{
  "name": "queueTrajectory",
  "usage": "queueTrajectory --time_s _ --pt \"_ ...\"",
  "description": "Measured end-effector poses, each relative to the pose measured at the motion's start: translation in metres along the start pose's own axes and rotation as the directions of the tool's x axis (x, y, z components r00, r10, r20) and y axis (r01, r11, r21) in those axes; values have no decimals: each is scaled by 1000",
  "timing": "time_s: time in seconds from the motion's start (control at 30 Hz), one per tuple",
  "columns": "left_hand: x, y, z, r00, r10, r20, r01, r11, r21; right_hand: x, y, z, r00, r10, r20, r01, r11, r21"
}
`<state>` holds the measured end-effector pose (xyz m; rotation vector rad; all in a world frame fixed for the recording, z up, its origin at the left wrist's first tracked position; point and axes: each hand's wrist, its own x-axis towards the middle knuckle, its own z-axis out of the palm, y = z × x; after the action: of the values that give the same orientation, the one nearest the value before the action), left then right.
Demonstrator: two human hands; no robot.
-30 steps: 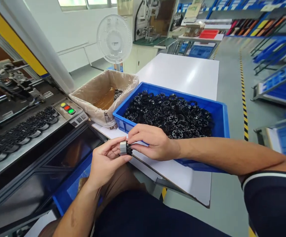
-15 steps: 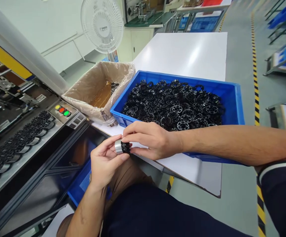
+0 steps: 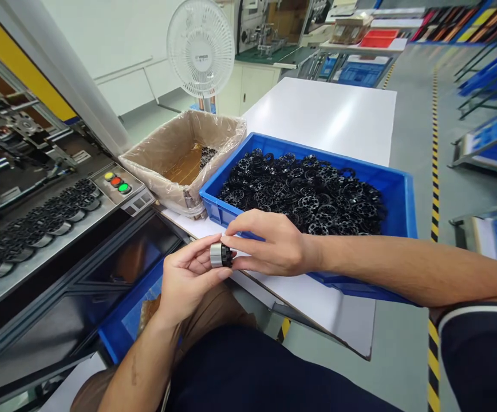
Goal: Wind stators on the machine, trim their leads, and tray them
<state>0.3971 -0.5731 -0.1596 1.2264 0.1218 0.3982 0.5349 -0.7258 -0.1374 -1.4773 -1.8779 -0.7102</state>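
Note:
Between my two hands is a short silver metal ring point(image 3: 216, 255) with a black slotted plastic piece point(image 3: 227, 256) at its right end. My left hand point(image 3: 184, 283) grips the ring between thumb and fingers, palm turned up. From the right, my right hand point(image 3: 272, 243) has its fingertips closed on the black piece's end; they partly hide it. Just beyond my right hand stands a blue plastic crate point(image 3: 397, 200), heaped with black round slotted plastic pieces point(image 3: 304, 194).
A plastic-lined box point(image 3: 154, 151) sits left of the crate on the white table point(image 3: 330, 117). At left, rows of assembled rings point(image 3: 38, 229) line a machine's edge, near a panel with coloured buttons point(image 3: 116, 182). A white fan point(image 3: 201, 54) stands behind.
The camera view dipped and then came back up. Both hands stay together around the ring; my right fingers have shifted slightly on the black piece.

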Motion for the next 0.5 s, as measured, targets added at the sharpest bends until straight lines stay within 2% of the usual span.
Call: queueTrajectory --time_s 0.17,0.4,0.5 --pt "-1 1 -1 999 -23 -34 24 999 30 0 2 -2 998 -60 0 60 996 -67" --pt "-4 -6 1 998 -48 -30 49 997 51 0 -4 -1 994 -113 13 113 987 -115" --pt "-6 -7 1 999 -44 -26 47 994 102 2 2 -2 994 -94 53 98 992 -81"
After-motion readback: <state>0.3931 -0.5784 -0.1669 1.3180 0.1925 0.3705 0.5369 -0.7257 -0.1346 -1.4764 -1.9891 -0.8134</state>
